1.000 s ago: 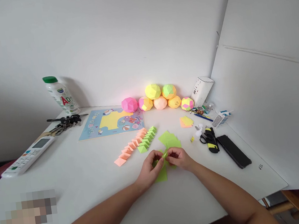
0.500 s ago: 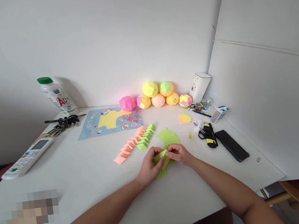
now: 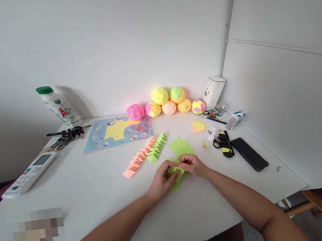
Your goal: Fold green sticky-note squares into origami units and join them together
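Head view. I see both hands meeting over the near middle of the white table (image 3: 99, 190). The left hand (image 3: 162, 179) and the right hand (image 3: 192, 164) each pinch narrowly on one small green paper piece (image 3: 175, 170), fingertips facing, so the piece is braced from both sides low over the tabletop, where a crease can be pressed. Part of the green paper lies flat under the left hand.

Just beyond the hands lies a loose pile of green sheets (image 3: 181, 146), near enough to draw from. To its left, folded orange and green units (image 3: 146, 155) run in two touching diagonal rows, apart from the hands. Paper balls (image 3: 161, 104) sit against the far wall.

Right of the hands lie scissors (image 3: 221, 142) and a black phone (image 3: 249, 153); far left lie a remote (image 3: 28, 175), keys (image 3: 65, 135) and a bottle (image 3: 56, 106).
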A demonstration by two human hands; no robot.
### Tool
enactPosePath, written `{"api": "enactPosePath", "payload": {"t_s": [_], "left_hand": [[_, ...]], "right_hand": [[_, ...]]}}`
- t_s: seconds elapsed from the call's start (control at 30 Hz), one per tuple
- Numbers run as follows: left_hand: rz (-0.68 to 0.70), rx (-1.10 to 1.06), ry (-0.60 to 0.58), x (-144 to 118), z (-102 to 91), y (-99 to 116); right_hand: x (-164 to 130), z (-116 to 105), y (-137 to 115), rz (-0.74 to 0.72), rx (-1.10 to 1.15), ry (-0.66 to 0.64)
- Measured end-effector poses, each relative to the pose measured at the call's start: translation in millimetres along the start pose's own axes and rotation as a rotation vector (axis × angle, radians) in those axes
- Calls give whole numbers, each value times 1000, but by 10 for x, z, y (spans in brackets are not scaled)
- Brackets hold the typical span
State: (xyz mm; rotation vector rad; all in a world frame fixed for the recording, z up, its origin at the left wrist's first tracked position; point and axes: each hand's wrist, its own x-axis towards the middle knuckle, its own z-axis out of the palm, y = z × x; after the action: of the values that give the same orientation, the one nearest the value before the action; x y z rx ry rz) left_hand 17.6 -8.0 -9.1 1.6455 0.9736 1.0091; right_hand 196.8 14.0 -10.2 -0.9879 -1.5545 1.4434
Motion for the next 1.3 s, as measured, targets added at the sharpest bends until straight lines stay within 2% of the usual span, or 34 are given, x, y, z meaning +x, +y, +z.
{"api": "enactPosePath", "payload": {"t_s": [0.23, 0.43, 0.7, 0.9, 1.13, 1.3], "left_hand": [[-12, 15, -13, -11, -14, -31], [0, 10, 33, -16, -23, 4], [41, 58, -53, -9, -43, -16], [62, 26, -62, -13, -56, -9], [67, -12, 1, -20, -51, -21], [72, -47, 83, -37, -57, -93]], "right_hand": [[-14, 24, -17, 6, -71, -42], [-14, 20, -1, -3, -145, -56], [2, 19, 34, 3, -152, -55], [11, 4, 14, 7, -105, -71], [2, 0, -7, 25, -98, -113], [-36, 3, -209, -98, -310, -29]]}}
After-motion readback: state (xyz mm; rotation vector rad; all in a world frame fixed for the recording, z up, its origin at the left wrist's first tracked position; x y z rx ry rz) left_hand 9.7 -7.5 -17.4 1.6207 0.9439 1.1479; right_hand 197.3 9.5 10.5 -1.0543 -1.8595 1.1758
